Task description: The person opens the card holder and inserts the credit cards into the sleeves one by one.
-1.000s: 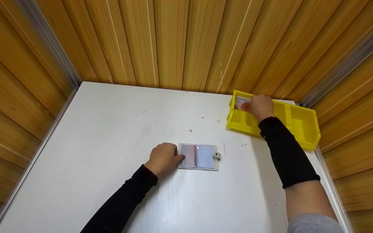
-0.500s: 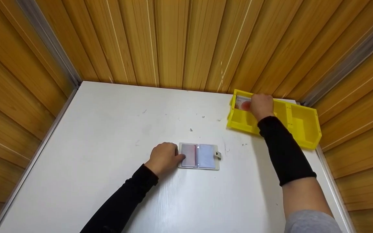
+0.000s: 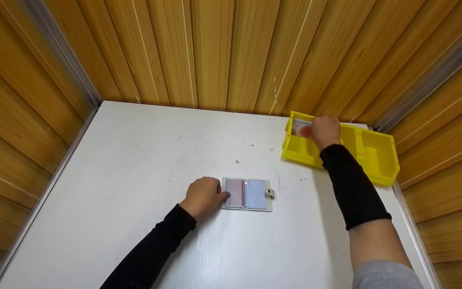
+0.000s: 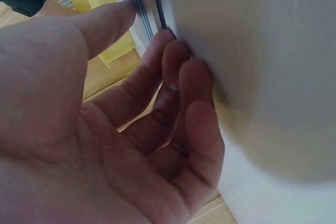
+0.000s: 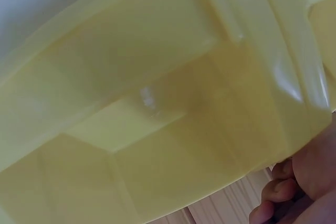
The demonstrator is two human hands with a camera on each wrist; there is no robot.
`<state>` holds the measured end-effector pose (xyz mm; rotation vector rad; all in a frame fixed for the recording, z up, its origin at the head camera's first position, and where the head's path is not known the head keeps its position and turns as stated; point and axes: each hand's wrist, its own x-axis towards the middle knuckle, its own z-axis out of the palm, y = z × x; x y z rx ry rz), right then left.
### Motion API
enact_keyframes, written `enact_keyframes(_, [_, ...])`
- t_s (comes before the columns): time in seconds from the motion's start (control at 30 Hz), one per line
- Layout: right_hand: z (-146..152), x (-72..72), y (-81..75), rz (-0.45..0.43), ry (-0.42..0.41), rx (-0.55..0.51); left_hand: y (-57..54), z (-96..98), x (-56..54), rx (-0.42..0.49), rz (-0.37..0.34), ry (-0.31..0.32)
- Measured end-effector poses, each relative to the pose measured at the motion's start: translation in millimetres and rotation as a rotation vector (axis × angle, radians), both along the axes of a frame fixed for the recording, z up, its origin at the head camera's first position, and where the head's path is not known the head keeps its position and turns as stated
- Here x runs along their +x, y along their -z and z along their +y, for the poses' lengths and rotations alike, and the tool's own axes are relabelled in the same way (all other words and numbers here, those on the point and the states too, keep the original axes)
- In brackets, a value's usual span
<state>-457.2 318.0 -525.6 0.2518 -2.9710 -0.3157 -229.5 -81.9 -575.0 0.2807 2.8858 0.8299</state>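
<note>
While the left hand (image 3: 203, 196) pinches the left edge of the open card album (image 3: 256, 194) on the bench (image 3: 142, 160), the right hand (image 3: 326, 131), curled, lies over the far-right yellow bin (image 3: 299, 156) beside a printed card (image 3: 303, 130), any hold hidden; a loosened left pinch could let the album close.

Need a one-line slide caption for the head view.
Left hand pinches the edge of an open card holder on a white table; right hand at a compartmented yellow bin.

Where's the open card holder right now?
In the head view, the open card holder lies on the white table, held at its left edge by the left hand, with the yellow bin farther back to its right.
</note>
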Motion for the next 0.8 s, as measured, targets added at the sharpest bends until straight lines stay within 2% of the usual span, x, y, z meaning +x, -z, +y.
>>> enact_keyframes(0.47, [-0.9,0.7,-3.1,-0.017,-0.003,0.047,0.7,1.0,-0.7,-0.005,-0.015,-0.006])
enact_keyframes(0.67, [1.6,0.6,-7.2,-0.052,0.002,-0.003,1.0,0.5,-0.7,-0.002,-0.012,-0.004])
enact_keyframes(0.8, [4.2,2.9,-13.0,-0.092,-0.015,-0.074,0.6,-0.8,-0.1,0.000,-0.007,-0.001])
